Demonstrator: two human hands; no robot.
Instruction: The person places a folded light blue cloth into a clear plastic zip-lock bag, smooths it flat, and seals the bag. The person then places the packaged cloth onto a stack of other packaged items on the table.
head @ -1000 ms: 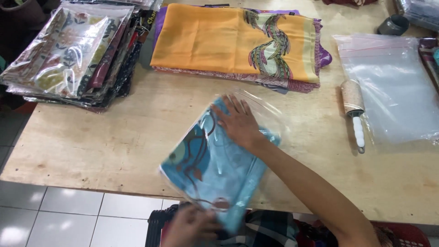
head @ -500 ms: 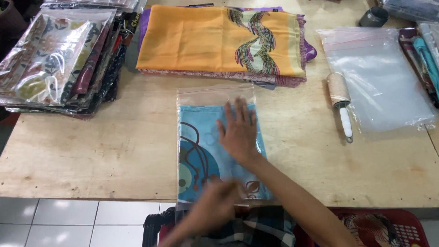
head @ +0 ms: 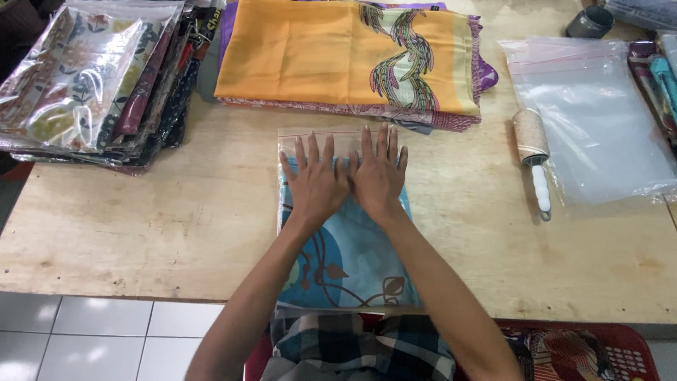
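Flat and open, both my hands pressed down on the bagged blue cloth (head: 345,261), and they gripped nothing. Under everything was the wooden table (head: 141,233), and the bag lay at its near edge, in front of me, with its sealed end away from me. Beyond it was a folded orange cloth (head: 310,56) on other fabrics, to the left a stack of packed fabrics (head: 77,85), to the right an empty clear bag (head: 599,120) and beside it a lint roller (head: 534,152). My arms came straight forward, near together. My left hand (head: 314,185) and my right hand (head: 379,176) lay palm down side by side, touching, fingers spread, on the upper part of the bag.
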